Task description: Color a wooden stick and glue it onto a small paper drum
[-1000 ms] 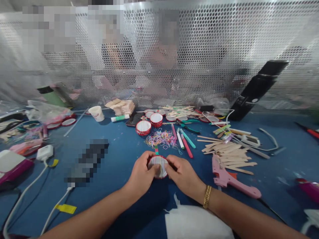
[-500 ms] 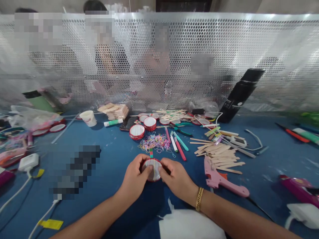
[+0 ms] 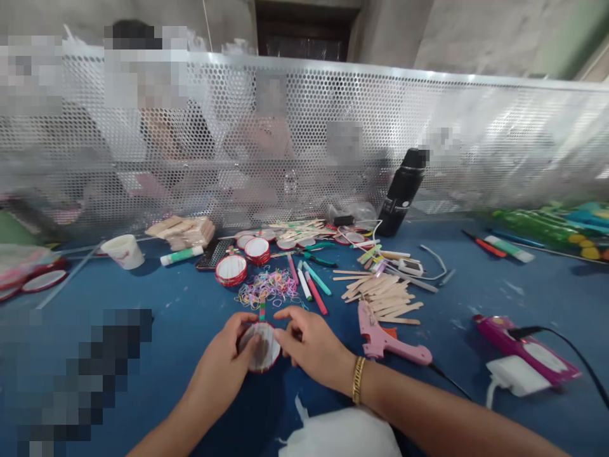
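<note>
My left hand (image 3: 223, 365) and my right hand (image 3: 311, 346) both grip a small round red-rimmed disc (image 3: 261, 348) with a pale striped face, held just above the blue table (image 3: 190, 304). A short green-and-red stick (image 3: 261, 309) juts from the disc's far edge. My left thumb presses on the disc's face. My right fingers pinch its right rim, the forefinger stretched over the top. A gold bracelet (image 3: 357, 380) circles my right wrist.
Beyond the disc lie loose coloured rubber bands (image 3: 266, 285), markers (image 3: 311, 282), more red-rimmed discs (image 3: 231, 269), wooden sticks (image 3: 380, 292), a pink glue gun (image 3: 385, 336), a paper cup (image 3: 124, 251) and a black bottle (image 3: 402, 190). Other people sit behind a perforated metal screen (image 3: 304, 127). White cloth (image 3: 342, 435) lies near me.
The view has swung up and to the right, so everything shifts left and down in frame. Both hands stay on the disc; my right forefinger has lifted and stretched over its top.
</note>
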`<state>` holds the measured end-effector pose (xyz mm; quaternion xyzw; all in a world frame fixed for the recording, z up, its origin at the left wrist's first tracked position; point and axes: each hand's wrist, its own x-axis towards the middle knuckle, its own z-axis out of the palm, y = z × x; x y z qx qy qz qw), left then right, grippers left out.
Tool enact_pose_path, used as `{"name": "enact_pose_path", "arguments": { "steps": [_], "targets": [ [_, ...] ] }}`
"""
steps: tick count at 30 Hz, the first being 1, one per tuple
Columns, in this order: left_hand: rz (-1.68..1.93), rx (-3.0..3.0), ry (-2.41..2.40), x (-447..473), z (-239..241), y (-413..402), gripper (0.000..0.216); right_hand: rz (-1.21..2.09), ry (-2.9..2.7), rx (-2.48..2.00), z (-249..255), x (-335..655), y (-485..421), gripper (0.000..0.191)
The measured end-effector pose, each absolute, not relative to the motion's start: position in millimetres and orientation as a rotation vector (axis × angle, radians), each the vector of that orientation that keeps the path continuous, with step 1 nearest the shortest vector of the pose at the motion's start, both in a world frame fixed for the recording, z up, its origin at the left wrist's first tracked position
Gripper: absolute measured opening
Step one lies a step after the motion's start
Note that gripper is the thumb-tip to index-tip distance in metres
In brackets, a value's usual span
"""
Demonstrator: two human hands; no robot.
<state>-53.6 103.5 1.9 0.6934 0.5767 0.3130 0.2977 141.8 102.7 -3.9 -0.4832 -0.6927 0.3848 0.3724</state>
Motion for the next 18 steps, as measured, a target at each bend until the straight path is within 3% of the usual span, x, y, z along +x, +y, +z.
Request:
{"name": "enact_pose_path", "arguments": {
  "steps": [7, 18],
  "targets": [
    [0.552, 2.065, 1.708, -51.2, 18.8, 96.7, 0.035, 0.793, -1.815, -1.28, 29.0, 167.7, 119.4, 0.012],
    [0.38, 2.355, 1.754, -48.3, 28.6, 79.6, 0.037, 0.264, -2.335, -1.67, 92.6, 217.2, 171.6, 0.013]
  ]
}}
